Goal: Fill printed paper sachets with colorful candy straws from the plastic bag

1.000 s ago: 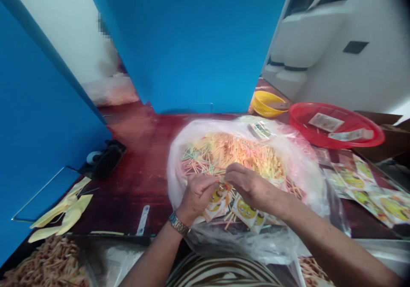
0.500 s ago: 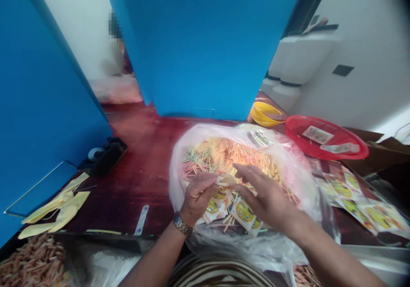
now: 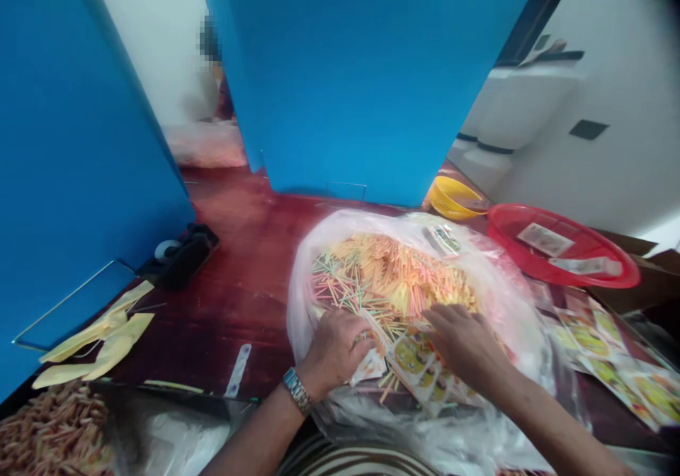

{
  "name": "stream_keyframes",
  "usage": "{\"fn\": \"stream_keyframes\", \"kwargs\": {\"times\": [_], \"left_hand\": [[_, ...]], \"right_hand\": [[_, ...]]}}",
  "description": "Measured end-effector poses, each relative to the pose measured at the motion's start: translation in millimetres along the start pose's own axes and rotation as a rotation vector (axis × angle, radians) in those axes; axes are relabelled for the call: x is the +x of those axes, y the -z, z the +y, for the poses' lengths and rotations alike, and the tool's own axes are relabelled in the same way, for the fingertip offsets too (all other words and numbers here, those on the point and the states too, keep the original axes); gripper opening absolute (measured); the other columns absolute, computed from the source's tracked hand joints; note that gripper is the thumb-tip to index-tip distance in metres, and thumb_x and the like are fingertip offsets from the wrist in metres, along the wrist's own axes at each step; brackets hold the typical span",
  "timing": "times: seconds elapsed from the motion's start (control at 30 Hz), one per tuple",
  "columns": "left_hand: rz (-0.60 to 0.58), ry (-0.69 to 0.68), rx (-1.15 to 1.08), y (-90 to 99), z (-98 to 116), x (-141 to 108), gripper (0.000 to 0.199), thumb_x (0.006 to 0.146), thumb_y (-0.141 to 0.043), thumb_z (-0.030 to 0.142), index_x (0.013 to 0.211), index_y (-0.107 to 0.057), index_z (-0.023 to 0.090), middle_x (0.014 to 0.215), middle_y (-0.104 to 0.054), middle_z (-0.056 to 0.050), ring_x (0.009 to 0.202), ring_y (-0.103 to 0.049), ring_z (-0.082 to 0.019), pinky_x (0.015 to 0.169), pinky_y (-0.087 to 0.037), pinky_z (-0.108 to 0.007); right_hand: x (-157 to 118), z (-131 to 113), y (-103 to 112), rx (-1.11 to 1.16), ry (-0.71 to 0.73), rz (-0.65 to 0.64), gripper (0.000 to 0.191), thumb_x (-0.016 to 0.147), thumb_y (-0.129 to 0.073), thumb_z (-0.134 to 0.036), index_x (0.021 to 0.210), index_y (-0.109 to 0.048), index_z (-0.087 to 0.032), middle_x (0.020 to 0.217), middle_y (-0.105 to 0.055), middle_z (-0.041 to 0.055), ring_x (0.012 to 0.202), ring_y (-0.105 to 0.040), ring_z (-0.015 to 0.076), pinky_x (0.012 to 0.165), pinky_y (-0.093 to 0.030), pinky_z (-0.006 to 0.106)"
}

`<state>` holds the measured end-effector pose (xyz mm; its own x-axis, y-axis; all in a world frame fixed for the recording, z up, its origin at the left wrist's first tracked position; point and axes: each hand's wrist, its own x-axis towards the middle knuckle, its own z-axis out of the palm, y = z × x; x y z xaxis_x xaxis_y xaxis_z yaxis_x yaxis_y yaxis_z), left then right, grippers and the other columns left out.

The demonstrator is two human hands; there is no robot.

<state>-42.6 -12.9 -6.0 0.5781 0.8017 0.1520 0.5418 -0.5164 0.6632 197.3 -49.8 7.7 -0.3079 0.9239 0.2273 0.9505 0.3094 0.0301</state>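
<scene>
A large clear plastic bag [image 3: 305, 270] lies open on the dark red table, full of thin pastel sticks [image 3: 393, 263] in orange, yellow, pink and green. Printed yellow packets [image 3: 414, 355] lie on the sticks at the near side. My left hand [image 3: 340, 348], with a watch on its wrist, is curled around a small packet at the left of these. Over the right side of the printed packets is my right hand [image 3: 462, 338], palm down with fingers bent; what its fingertips hold, if anything, is hidden.
To the right are a red basket [image 3: 563, 246], a yellow basket [image 3: 457, 198] and more printed packets [image 3: 600, 341]. Leftward lie a tape dispenser [image 3: 180, 256], yellow gloves [image 3: 106, 334] and brown sticks [image 3: 58, 430]. Blue panels [image 3: 361, 79] rise behind; a blurred person is far left.
My hands, close together over the bag before, have moved apart and lower. My right hand has turned palm down onto the packets. The whole view has shifted slightly.
</scene>
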Motion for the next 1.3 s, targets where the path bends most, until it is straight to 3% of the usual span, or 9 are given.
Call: {"fn": "stream_keyframes", "kwargs": {"times": [0.27, 0.43, 0.57, 0.67, 0.8, 0.9, 1.0, 1.1, 1.3], "left_hand": [[-0.126, -0.025, 0.204, -9.9, -16, -14, 0.031, 0.075, -0.066, 0.038, 0.103, -0.063, 0.024, 0.118, -0.058, -0.004, 0.101, -0.048, -0.025, 0.086, -0.034, -0.041], [-0.128, 0.001, 0.155, -13.0, -20, -15, 0.032, 0.074, -0.067, 0.041, 0.101, -0.062, 0.024, 0.12, -0.057, -0.004, 0.104, -0.046, -0.025, 0.089, -0.033, -0.042], [-0.111, 0.008, 0.115, -11.4, -18, -15, 0.031, 0.072, -0.069, 0.038, 0.098, -0.063, 0.024, 0.118, -0.057, -0.004, 0.103, -0.048, -0.026, 0.089, -0.035, -0.044], [0.039, 0.019, -0.008, -7.0, -16, -11, 0.024, 0.079, -0.061, 0.031, 0.101, -0.063, 0.023, 0.117, -0.057, -0.007, 0.106, -0.048, -0.026, 0.091, -0.036, -0.044], [0.346, 0.144, -0.372, 2.8, -16, 10, 0.028, 0.086, -0.049, 0.028, 0.11, -0.059, 0.018, 0.116, -0.058, -0.011, 0.11, -0.05, -0.024, 0.095, -0.038, -0.04], [0.369, 0.294, -0.74, 6.0, -15, 34, 0.034, 0.086, -0.05, 0.037, 0.113, -0.056, 0.017, 0.105, -0.063, -0.01, 0.098, -0.058, -0.022, 0.084, -0.046, -0.034], [0.173, 0.275, -1.081, -2.4, -7, 55, 0.04, 0.083, -0.053, 0.045, 0.111, -0.056, 0.017, 0.08, -0.067, -0.005, 0.069, -0.063, -0.017, 0.063, -0.049, -0.028], [0.117, 0.332, -1.185, -17.9, 5, 63, 0.048, 0.078, -0.057, 0.051, 0.113, -0.052, 0.018, 0.067, -0.065, 0.0, 0.044, -0.056, -0.012, 0.045, -0.044, -0.023], [0.535, 0.384, -1.093, -11.0, 2, 60, 0.036, 0.083, -0.05, 0.049, 0.088, -0.061, 0.015, 0.074, -0.067, -0.002, 0.065, -0.063, -0.014, 0.061, -0.049, -0.024]], "right_hand": [[198, -22, -42, -0.082, 0.351, -0.237, 0.019, 0.08, -0.046, -0.003, 0.083, -0.063, -0.012, 0.088, -0.063, 0.0126, 0.087, -0.052, 0.0213, 0.072, -0.038, 0.03], [250, -32, -77, -0.093, 0.433, -0.318, 0.006, 0.078, -0.057, -0.011, 0.078, -0.063, -0.013, 0.091, -0.064, 0.013, 0.094, -0.052, 0.0258, 0.079, -0.037, 0.036], [242, -30, -73, -0.062, 0.436, -0.301, 0.012, 0.086, -0.048, -0.018, 0.083, -0.06, -0.015, 0.094, -0.064, 0.012, 0.099, -0.05, 0.0257, 0.088, -0.033, 0.04], [228, -22, -51, -0.014, 0.392, -0.261, 0.018, 0.087, -0.039, -0.011, 0.089, -0.057, -0.014, 0.1, -0.061, 0.0157, 0.101, -0.049, 0.027, 0.088, -0.033, 0.042], [193, -11, -14, 0.081, 0.29, -0.248, 0.017, 0.085, -0.037, -0.009, 0.093, -0.051, -0.014, 0.09, -0.061, 0.0143, 0.083, -0.056, 0.022, 0.075, -0.041, 0.036], [153, -12, 3, 0.381, 0.228, -0.342, 0.019, 0.092, -0.029, -0.021, 0.082, -0.045, -0.018, 0.068, -0.057, 0.0027, 0.061, -0.054, 0.013, 0.059, -0.044, 0.026], [119, -25, 4, 0.976, 0.05, -0.568, 0.021, 0.091, -0.03, -0.029, 0.073, -0.039, -0.02, 0.056, -0.047, -0.0045, 0.047, -0.046, 0.0082, 0.045, -0.039, 0.02], [103, -40, -9, 1.141, -0.086, -0.663, 0.016, 0.082, -0.04, -0.023, 0.066, -0.038, -0.019, 0.049, -0.042, -0.0065, 0.04, -0.041, 0.0067, 0.04, -0.035, 0.019], [94, -44, -21, 0.907, -0.132, -0.476, 0.009, 0.073, -0.048, -0.01, 0.071, -0.046, -0.019, 0.054, -0.048, -0.0044, 0.051, -0.048, 0.0103, 0.053, -0.043, 0.024]]}}
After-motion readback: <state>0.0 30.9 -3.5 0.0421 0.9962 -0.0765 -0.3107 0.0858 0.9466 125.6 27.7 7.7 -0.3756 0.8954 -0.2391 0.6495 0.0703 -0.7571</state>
